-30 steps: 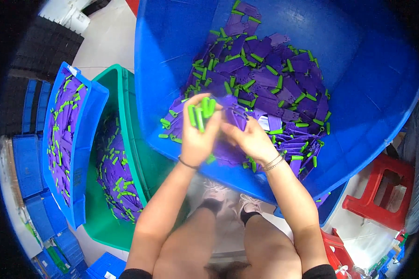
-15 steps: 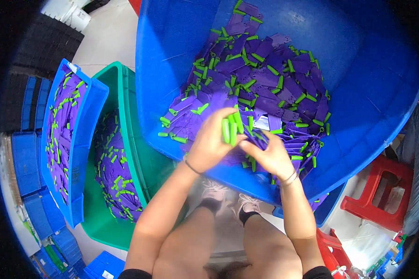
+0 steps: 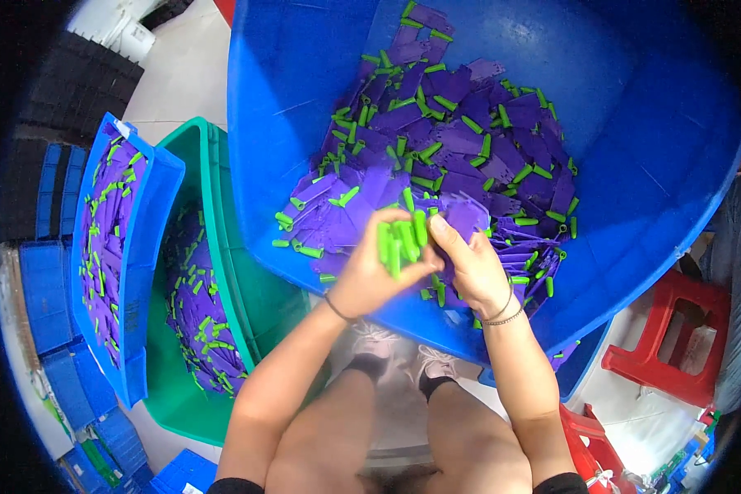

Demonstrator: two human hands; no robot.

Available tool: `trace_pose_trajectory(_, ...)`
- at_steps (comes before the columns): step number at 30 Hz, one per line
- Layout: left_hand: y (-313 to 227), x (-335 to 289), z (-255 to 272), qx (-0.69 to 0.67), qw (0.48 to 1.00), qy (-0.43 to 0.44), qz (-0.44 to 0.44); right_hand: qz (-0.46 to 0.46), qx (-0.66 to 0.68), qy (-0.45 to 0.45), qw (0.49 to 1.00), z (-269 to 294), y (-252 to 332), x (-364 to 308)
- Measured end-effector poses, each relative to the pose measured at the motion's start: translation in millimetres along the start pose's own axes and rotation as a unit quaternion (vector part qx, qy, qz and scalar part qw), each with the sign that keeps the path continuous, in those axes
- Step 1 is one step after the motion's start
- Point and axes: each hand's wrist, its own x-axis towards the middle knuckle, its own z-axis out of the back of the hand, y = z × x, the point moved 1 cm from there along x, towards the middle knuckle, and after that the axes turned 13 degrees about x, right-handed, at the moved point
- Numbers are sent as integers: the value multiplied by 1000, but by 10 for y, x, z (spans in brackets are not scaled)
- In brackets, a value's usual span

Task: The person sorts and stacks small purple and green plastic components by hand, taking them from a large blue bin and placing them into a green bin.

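Note:
My left hand (image 3: 369, 270) is closed round a bunch of flat purple pieces, their bright green tube-shaped handles (image 3: 399, 243) sticking up between thumb and fingers. Close beside it, my right hand (image 3: 482, 276) grips a flat purple piece (image 3: 467, 212) with the thumb on top; its lower part is hidden by the fingers. Both hands are over the near side of a big blue bin (image 3: 321, 49). Inside the bin lies a loose heap of the same green-handled purple pieces (image 3: 469, 140), piled at all angles.
A green bin (image 3: 216, 185) stands to the left, holding more of these pieces. A tilted blue crate (image 3: 158, 206) full of them rests against it. At right is a red stool (image 3: 613, 358), with another red one (image 3: 584, 440) nearer. Dark stacked trays (image 3: 66, 90) line the far left.
The right hand has risen slightly, and its purple piece now shows flat above the thumb. The left hand has turned a little, showing more green handles. The bin appears shifted slightly left.

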Motion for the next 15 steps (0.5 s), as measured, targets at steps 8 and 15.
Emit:
trace_pose_trajectory(8,185,47,36,79,993,-86,11,-91,-70,84,990,-17,-119,60)
trace_pose_trajectory(15,331,89,142,118,992,-17,40,80,-550,-137,820,241,-65,236)
